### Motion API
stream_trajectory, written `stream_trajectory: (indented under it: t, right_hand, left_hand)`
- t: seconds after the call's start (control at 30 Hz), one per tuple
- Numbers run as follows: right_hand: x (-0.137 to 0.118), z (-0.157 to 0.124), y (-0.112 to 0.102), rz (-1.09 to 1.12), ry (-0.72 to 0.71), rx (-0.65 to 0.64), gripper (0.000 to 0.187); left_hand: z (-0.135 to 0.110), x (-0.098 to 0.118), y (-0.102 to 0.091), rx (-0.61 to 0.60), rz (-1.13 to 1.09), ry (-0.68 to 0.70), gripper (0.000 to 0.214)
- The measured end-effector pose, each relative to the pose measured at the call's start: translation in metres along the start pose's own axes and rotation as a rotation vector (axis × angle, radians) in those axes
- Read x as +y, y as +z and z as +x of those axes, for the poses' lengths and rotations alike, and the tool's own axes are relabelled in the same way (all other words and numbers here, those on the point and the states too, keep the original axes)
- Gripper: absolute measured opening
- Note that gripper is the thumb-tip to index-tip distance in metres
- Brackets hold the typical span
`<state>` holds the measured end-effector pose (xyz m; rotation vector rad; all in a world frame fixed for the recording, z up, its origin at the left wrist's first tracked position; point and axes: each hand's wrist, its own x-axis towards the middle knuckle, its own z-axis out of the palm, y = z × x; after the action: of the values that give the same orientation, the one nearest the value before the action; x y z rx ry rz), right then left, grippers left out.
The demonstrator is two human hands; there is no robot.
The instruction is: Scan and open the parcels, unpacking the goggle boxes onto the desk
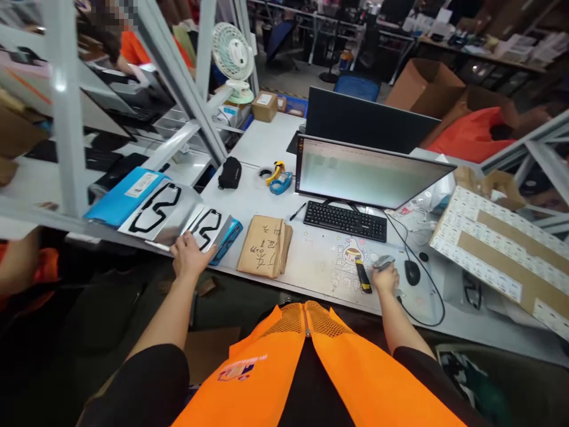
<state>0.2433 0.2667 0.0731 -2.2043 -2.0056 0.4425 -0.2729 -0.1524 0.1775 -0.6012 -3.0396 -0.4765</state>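
- Nearest: orange vest [267, 362] is facing the table [306, 267], both arms are reaching fwd.
- L hand [192, 256] is resting on the near end of a sm. white box [207, 225] w/ black print; its fingers are spreading, thumb apart on the R side, not visibly pinching.
- R hand [386, 277] is gripping a gray device [383, 262], fingers curling round it; exact type can't be told, prob. a handheld tool.
- Step, my judgement: handling the box w/ L while R is having the device ready. To do it well, L should be pressing lightly & evenly, b/c the box is lying close to the table's front edge & could be slipping; R should be staying clear of the cutter [363, 275] just beside it.
- Rel. to fingers: box is lying directly under L fingers, extending away past the tips; device is sitting within R fingers, its top poking out beyond them. Box & device are lying well apart.
- Around L: larger white box [153, 214] is lying just left, blue pkg [227, 242] just right.
- Btwn hands: brown packet [259, 246] w/ handwriting is lying flat.
- Farther: kbd [344, 221] is sitting in front of a lit monitor [371, 172]; fan [232, 53] is standing way back left.
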Motion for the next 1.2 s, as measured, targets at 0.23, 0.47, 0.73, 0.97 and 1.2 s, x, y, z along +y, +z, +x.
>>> stream_trajectory:
  t: [0.23, 0.47, 0.73, 0.97, 1.2]
  right_hand:
    - [-0.087, 0.027, -0.028, -0.08, -0.312, -0.184, 0.059]
    - [-0.136, 0.069, 0.006, -0.135, -0.277, -0.323, 0.064]
    - [-0.116, 0.065, -0.009, -0.117, -0.365, -0.268, 0.067]
    - [0.009, 0.034, -0.034, 0.023, -0.307, -0.083, 0.073]
    - [0.061, 0.016, -0.017, -0.027, -0.206, -0.274, 0.091]
  left_hand:
    - [-0.019, 0.017, 0.008, 0.183, -0.069, 0.006, 0.07]
    - [-0.079, 0.082, -0.015, 0.074, -0.178, 0.172, 0.063]
    - [-0.13, 0.172, 0.013, -0.223, -0.068, 0.062, 0.112]
    - [-0.1, 0.173, 0.01, -0.231, -0.162, -0.174, 0.117]
    - [-0.118, 0.162, -0.014, -0.483, -1.116, -0.21, 0.105]
